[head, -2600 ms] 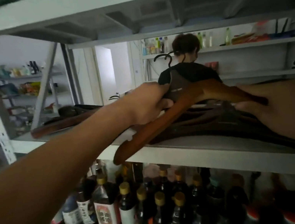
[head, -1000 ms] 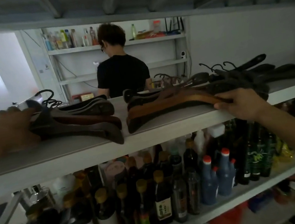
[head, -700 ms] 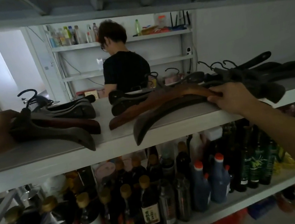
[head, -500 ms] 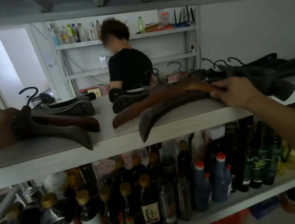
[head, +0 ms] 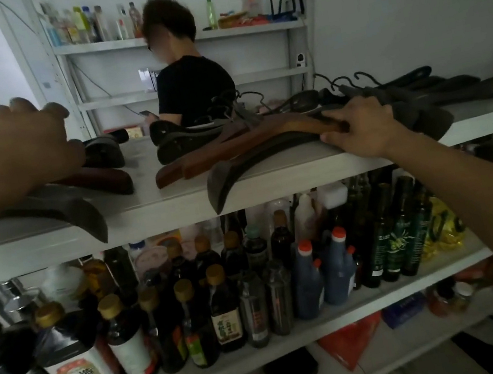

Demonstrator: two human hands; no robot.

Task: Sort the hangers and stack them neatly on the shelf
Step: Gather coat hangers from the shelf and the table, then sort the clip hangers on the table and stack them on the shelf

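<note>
Wooden hangers lie in three groups on the white shelf (head: 161,211). In the left pile (head: 78,205), a dark hanger's end sticks out over the front edge. My left hand (head: 25,142) hovers just above this pile with fingers spread, holding nothing. The middle group has brown hangers (head: 232,146) on top of a dark hanger (head: 226,173) that overhangs the edge. My right hand (head: 359,128) pinches the right end of the top brown hanger between fingers and thumb. Black hangers (head: 451,90) with hooks lie tangled at the right.
A person in a black shirt (head: 192,88) stands behind the shelf, facing a back rack of bottles (head: 87,24). Several sauce and oil bottles (head: 194,310) crowd the shelf below. Red packets (head: 349,342) lie on the lowest shelf.
My left hand has lifted off the left pile and spread its fingers. My right hand stays on the brown hangers, and the dark hanger beneath them has slid out over the edge.
</note>
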